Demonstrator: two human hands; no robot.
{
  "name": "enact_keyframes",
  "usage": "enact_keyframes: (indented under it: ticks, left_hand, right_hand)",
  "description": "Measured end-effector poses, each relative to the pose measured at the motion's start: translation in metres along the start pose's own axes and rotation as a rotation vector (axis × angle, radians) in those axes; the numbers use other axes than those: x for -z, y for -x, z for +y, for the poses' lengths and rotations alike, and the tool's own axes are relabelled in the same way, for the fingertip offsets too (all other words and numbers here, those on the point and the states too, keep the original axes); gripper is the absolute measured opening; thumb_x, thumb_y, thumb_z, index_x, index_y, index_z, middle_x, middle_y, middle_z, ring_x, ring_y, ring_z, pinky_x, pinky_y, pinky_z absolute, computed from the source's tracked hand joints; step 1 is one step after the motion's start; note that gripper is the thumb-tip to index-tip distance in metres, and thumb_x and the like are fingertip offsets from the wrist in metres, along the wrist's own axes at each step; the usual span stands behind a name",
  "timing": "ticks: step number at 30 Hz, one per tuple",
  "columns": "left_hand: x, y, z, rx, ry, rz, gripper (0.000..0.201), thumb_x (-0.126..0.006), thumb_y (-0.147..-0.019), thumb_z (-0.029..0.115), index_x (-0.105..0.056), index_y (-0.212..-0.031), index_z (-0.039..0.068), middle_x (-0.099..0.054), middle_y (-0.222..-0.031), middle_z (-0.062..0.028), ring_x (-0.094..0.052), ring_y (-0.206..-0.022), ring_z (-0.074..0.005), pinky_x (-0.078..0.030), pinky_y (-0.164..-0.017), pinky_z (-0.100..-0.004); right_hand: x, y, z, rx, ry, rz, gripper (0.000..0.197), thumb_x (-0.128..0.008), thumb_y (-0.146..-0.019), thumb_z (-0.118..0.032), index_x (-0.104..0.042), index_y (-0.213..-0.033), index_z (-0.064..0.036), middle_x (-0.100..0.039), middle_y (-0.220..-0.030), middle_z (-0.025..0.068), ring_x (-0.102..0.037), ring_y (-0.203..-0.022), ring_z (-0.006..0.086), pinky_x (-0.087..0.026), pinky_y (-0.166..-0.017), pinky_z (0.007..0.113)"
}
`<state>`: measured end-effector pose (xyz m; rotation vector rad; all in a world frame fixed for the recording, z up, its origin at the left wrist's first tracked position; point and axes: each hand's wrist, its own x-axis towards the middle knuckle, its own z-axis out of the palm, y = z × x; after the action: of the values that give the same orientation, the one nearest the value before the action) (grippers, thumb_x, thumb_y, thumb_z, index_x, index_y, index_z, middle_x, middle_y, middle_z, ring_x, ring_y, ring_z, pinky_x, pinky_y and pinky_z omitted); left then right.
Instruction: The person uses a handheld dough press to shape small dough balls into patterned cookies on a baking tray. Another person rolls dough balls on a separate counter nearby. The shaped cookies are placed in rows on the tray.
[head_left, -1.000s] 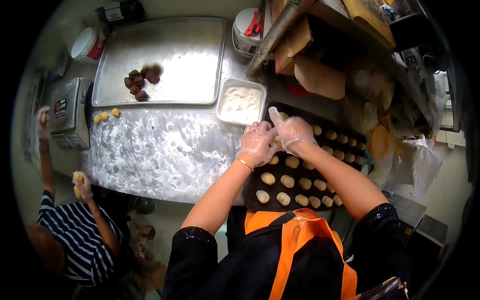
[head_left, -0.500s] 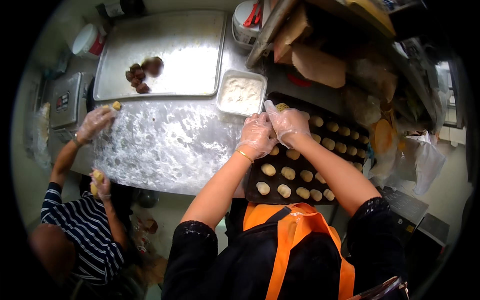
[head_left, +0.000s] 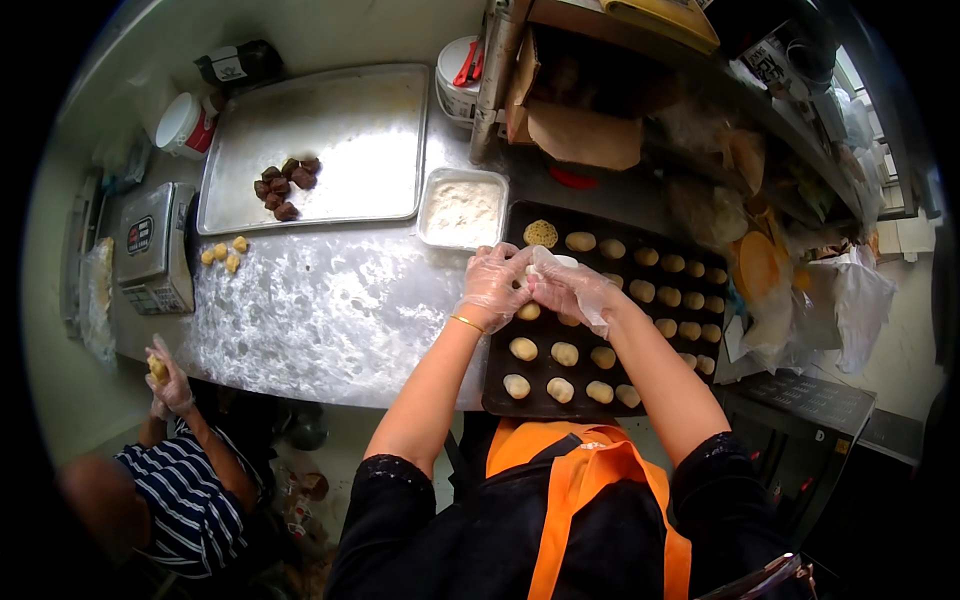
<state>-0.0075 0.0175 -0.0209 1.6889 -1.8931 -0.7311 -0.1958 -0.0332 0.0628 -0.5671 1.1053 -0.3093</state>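
Observation:
Both my hands wear clear plastic gloves and meet above the near-left part of a dark baking tray point(head_left: 620, 230). My left hand point(head_left: 496, 287) has its fingers bent in against the right one. My right hand point(head_left: 568, 287) is closed too, with loose glove plastic at its wrist and fingertips. Whatever lies between the fingers is hidden. Rows of pale dough balls point(head_left: 564, 354) sit on the tray around and below my hands. At the tray's far left corner lies a yellow, patterned round piece point(head_left: 540, 234), just beyond my fingers. A square tub of flour point(head_left: 463, 208) stands to their upper left.
A metal sheet pan point(head_left: 370, 120) holds several dark brown lumps point(head_left: 285, 187). Small yellow dough pieces point(head_left: 226, 252) lie on the floured table point(head_left: 320, 320) near a scale point(head_left: 155, 245). At the left, a co-worker's gloved hands point(head_left: 168, 378) hold dough. Cardboard boxes point(head_left: 585, 135) crowd the back.
My hands have drawn back from the patterned piece and stay together. The co-worker's hand has left the table, and both their hands are now together. More yellow pieces show there; the blurred brown lump is still.

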Motion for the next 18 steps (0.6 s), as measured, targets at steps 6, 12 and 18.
enact_keyframes:
  ticks: [6, 12, 18]
  left_hand:
    - [0.000, 0.005, -0.004, -0.043, 0.015, 0.089, 0.065, -0.090, -0.073, 0.031, -0.070, -0.134, 0.020, -0.072, -0.123, -0.0038, -0.062, -0.113, -0.0342, -0.047, -0.101, -0.0478]
    - [-0.004, 0.009, -0.008, -0.018, 0.022, 0.072, 0.069, -0.092, -0.070, 0.027, -0.069, -0.135, 0.023, -0.072, -0.123, -0.0024, -0.062, -0.116, -0.0330, -0.048, -0.102, -0.0473]
    - [-0.007, 0.008, -0.011, -0.073, 0.037, 0.147, 0.068, -0.093, -0.067, 0.026, -0.072, -0.132, 0.024, -0.073, -0.120, -0.0016, -0.064, -0.113, -0.0321, -0.048, -0.101, -0.0470]
  right_hand:
    - [-0.014, 0.007, 0.002, 0.125, 0.054, 0.189, 0.038, -0.076, -0.102, -0.026, -0.066, -0.130, -0.0015, -0.073, -0.103, 0.0028, -0.068, -0.085, 0.0041, -0.057, -0.076, 0.015]
    - [-0.017, 0.032, -0.005, 0.101, -0.169, 0.093, 0.044, -0.074, -0.104, -0.028, -0.062, -0.134, 0.0022, -0.070, -0.104, 0.0045, -0.064, -0.086, 0.0031, -0.056, -0.074, 0.015]
    - [0.006, 0.019, 0.010, 0.132, -0.149, 0.124, 0.045, -0.072, -0.105, -0.028, -0.061, -0.137, 0.0013, -0.069, -0.103, 0.0065, -0.059, -0.079, 0.0035, -0.054, -0.071, 0.015]
